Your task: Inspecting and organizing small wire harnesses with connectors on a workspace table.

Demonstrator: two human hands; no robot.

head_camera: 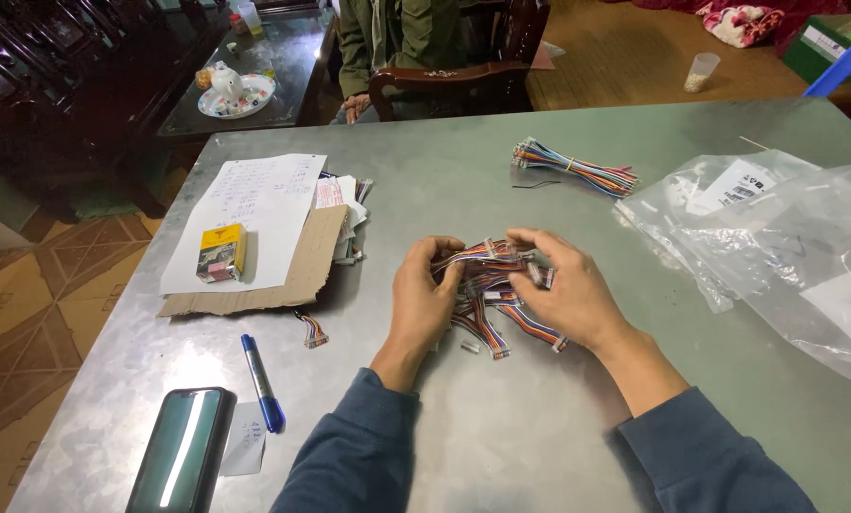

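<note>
Rainbow ribbon-cable bundle point(490, 290) mid-table, pinched by left hand point(424, 296) and right hand point(566, 290); sorting underway, probably needing one strand teased free.

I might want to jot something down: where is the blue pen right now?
In the head view, the blue pen lies on the metal table, left of the person's left hand, beside the dark phone.

phone point(180, 448) front-left | pen point(262, 382) right of it | plastic bags point(786, 247) far right
</note>
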